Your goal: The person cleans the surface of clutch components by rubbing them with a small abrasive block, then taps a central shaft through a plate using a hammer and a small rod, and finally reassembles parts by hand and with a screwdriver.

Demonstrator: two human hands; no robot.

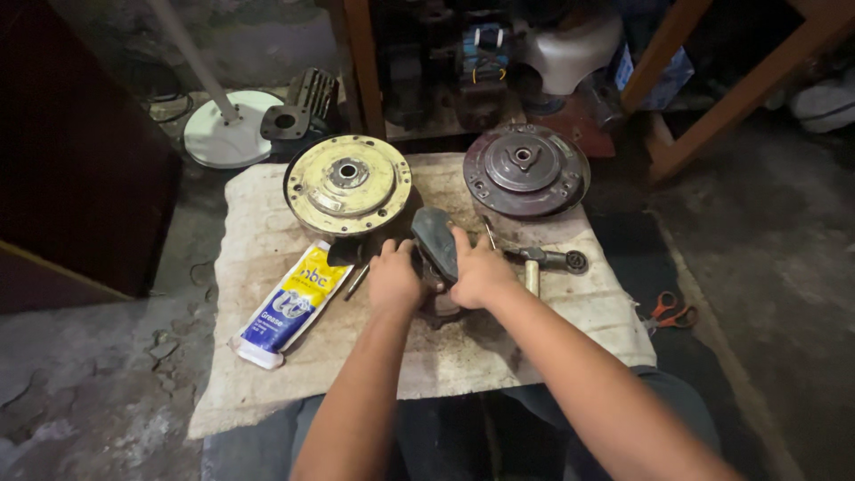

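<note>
Person sits low on a cracked concrete floor [107, 374], one stained cloth [267, 374] spread in front as the work surface. Two bare hands meet mid-cloth: left hand [394, 283] and right hand [481, 272] both have fingers wrapped around one dark wedge-shaped part [436, 240], pressed down onto a dark piece below, mostly hidden. One blue-and-white tube [289, 307] lies on the cloth left of the left hand, near it. One hammer [548, 261] just beside the right hand. One pair of orange-handled scissors [670, 312] on the floor, right of the cloth. Farther back on the cloth: two round metal discs, one yellow disc [347, 184] left, one dark disc [525, 169] right. Beyond: one white round base [230, 129] with pole, wooden frame legs [365, 62], dim clutter behind.
</note>
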